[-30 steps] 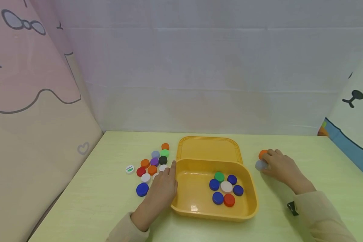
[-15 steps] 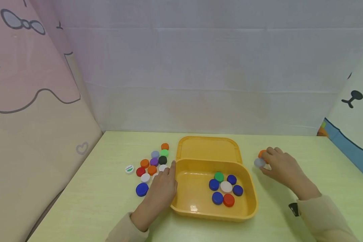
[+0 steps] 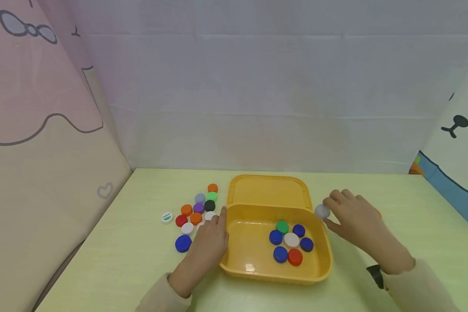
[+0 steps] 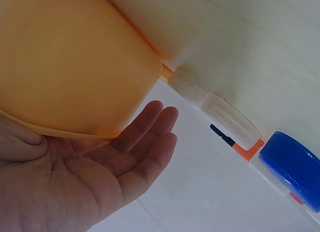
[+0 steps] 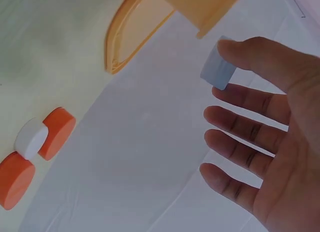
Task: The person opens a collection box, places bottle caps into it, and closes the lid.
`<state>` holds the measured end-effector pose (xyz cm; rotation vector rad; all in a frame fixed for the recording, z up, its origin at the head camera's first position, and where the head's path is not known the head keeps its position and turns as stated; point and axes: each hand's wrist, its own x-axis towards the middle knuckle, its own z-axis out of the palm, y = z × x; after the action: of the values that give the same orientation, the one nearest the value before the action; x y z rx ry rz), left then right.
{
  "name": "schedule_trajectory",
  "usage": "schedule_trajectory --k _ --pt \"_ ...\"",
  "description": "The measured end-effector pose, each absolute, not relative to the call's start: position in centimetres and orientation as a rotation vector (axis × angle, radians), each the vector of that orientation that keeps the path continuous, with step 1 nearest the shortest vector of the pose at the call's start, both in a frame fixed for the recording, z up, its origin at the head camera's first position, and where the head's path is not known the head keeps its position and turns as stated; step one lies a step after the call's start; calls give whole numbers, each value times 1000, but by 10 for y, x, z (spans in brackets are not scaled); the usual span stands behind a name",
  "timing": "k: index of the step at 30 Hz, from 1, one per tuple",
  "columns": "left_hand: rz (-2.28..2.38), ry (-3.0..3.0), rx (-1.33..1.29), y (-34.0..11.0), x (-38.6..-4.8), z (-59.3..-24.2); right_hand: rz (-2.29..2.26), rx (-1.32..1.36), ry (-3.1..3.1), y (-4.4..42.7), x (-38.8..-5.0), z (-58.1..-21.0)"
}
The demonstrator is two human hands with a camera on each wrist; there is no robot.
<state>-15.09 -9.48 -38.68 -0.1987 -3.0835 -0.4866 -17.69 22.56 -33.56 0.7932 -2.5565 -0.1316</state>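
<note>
Between thumb and index finger, the right hand (image 3: 359,219) pinches a pale grey-blue cap (image 3: 322,211) at the right rim of the yellow box (image 3: 245,277). The right wrist view shows that cap (image 5: 218,64) held off the table, the other fingers of the hand (image 5: 270,122) spread apart. Against the box's left rim rests the left hand (image 3: 208,245), its index finger along the edge; in the left wrist view the hand (image 4: 95,177) has its fingers extended by the box wall (image 4: 80,61). Inside the box lie a green cap (image 3: 282,227), a red cap (image 3: 295,257), a whitish cap (image 3: 291,240) and several blue ones.
Left of the box are several loose caps, among them a large blue cap (image 3: 183,243) and a black cap (image 3: 209,205). The yellow lid (image 3: 269,190) lies behind the box. Two orange caps (image 5: 57,133) and a white cap (image 5: 31,138) lie on the table at right.
The right hand has lifted the pale grey-blue cap and carried it left to the box rim, away from the orange cap beside it. The left hand stays in place.
</note>
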Motion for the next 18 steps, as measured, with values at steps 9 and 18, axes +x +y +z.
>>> schedule_trajectory --k 9,18 --pt "-493 -3086 -204 -95 -151 -387 -155 870 -2592 202 -159 -335" --pt "-502 -3085 -214 -96 -150 -387 -181 920 -2745 189 -149 -347"
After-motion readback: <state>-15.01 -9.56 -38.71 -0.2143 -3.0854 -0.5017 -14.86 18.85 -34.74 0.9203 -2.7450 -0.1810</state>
